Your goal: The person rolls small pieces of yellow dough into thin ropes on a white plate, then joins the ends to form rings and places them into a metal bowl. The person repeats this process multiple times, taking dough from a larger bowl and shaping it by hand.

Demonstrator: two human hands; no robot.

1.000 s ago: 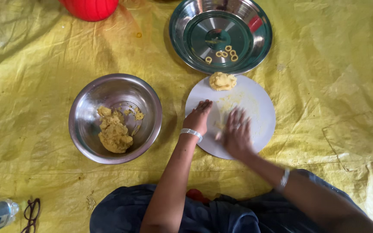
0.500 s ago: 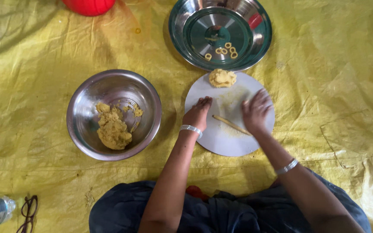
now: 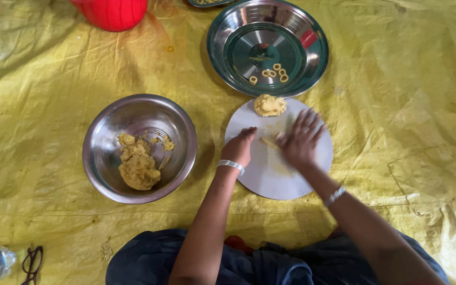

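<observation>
Hands worked on a round white board (image 3: 270, 179) laid on a yellow tarpaulin (image 3: 407, 105). The right hand (image 3: 300, 140) lay flat, fingers spread and unclenched, pressing on a thin strip of dough (image 3: 268, 142) that poked out at its thumb side; motion blurred it. The left hand (image 3: 239, 148) rested just left of the strip, loosely curled, fingertips on the board, grasping nothing. A dough lump (image 3: 269, 105) sat just beyond both hands at the board's far edge. Farther on, a steel plate (image 3: 291, 31) held 5 small dough rings (image 3: 273, 73). Left of the left hand, a steel bowl (image 3: 101, 132) contained more dough (image 3: 137, 166).
</observation>
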